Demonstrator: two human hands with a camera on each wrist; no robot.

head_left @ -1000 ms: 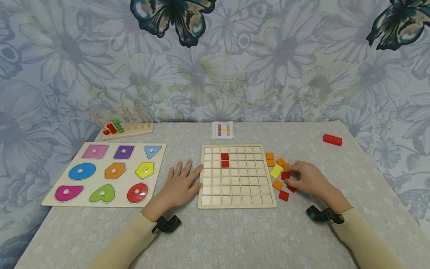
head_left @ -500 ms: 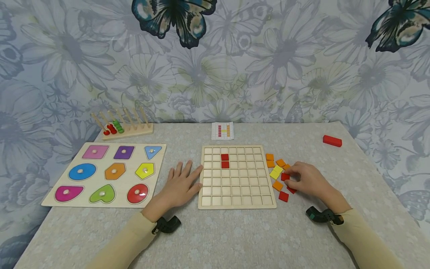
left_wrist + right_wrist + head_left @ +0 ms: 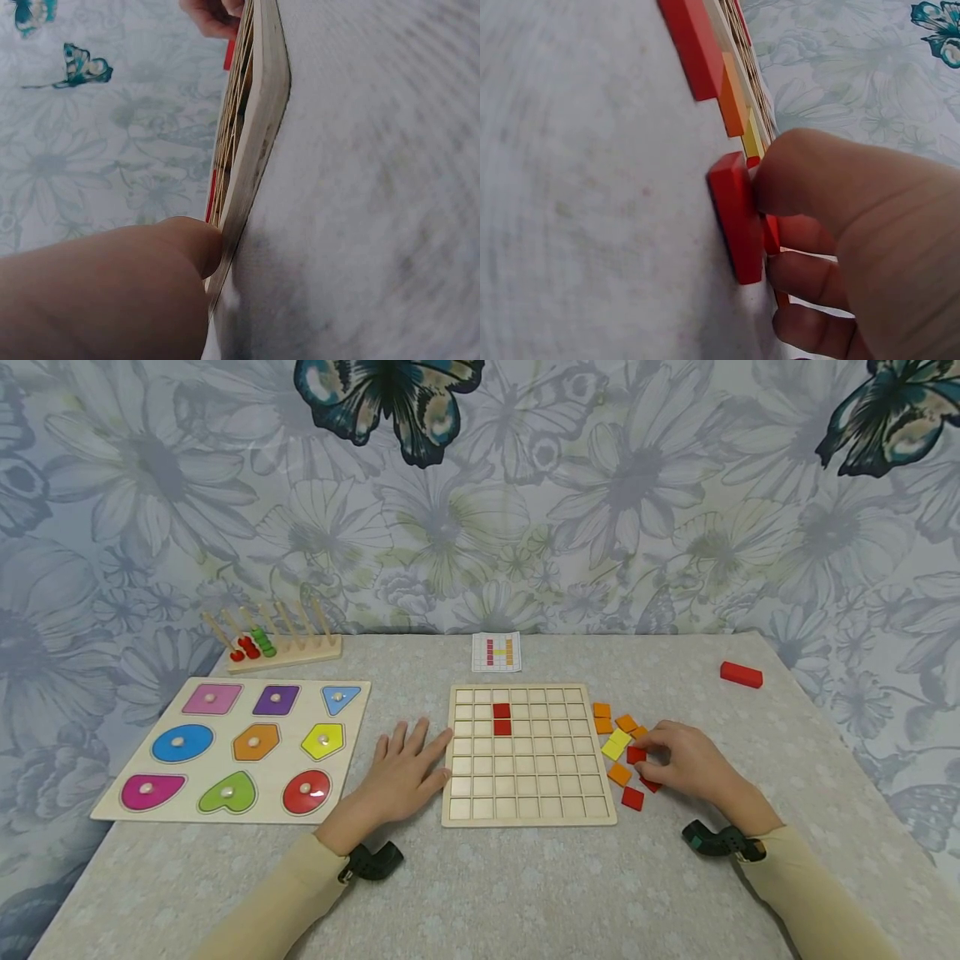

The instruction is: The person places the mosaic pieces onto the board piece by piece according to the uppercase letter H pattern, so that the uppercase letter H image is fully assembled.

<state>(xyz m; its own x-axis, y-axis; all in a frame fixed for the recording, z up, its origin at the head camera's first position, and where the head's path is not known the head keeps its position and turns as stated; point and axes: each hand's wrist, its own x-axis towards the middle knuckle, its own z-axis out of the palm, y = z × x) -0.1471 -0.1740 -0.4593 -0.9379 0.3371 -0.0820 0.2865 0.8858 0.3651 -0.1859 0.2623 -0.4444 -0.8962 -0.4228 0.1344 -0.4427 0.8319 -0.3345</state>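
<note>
My left hand (image 3: 402, 772) lies with spread fingers at the left edge of a wooden grid board (image 3: 531, 818); in the left wrist view its thumb (image 3: 196, 238) touches the board's side. Two red square tiles (image 3: 502, 719) sit in the grid, one below the other. At the board's right, my right hand (image 3: 688, 760) has thumb and fingers curled round a red tile (image 3: 636, 754) at the loose pile. Another red tile (image 3: 739, 225) lies by the thumb in the right wrist view. Orange tiles (image 3: 602, 725) and yellow tiles (image 3: 617, 743) lie beside the board.
A shape puzzle board (image 3: 288, 789) with knobbed pieces lies at the left. Behind it stands a peg stand (image 3: 300, 652) with red and green beads. A printed pattern card (image 3: 496, 652) lies at the back; a red bar (image 3: 741, 674) rests at the back right.
</note>
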